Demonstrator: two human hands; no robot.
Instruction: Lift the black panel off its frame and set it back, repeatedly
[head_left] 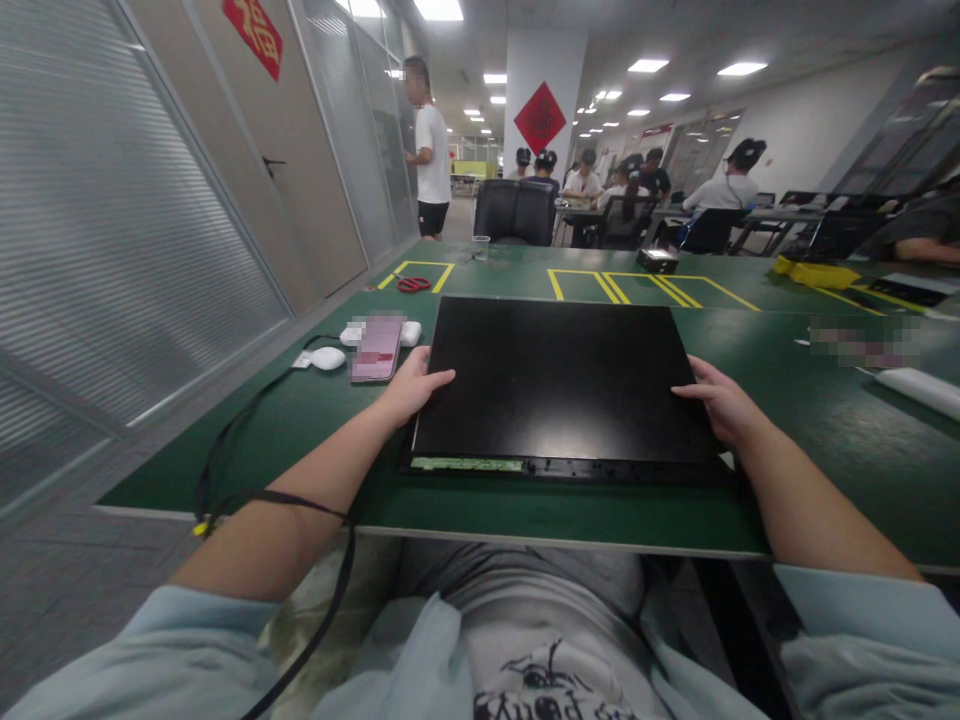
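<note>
A flat black display panel (555, 380) lies before me over the green table, with a strip of green circuit board (469, 465) showing along its near edge. My left hand (415, 388) grips the panel's left side, thumb resting on the top face. On the opposite side, my right hand (716, 400) holds the right edge the same way, its thumb on the surface. The other fingers of both hands go behind or under the edges and are mostly hidden. A dark frame (637, 470) shows below the panel's near edge; whether the two are joined I cannot tell.
Left of the panel are a phone (377, 348), a white rounded gadget (328, 358) and a black cable (247, 410). Red-handled scissors (413, 285) and a clear cup (481, 246) sit farther back. A yellow object (817, 272) and a white roll (919, 390) lie right. Several people sit beyond.
</note>
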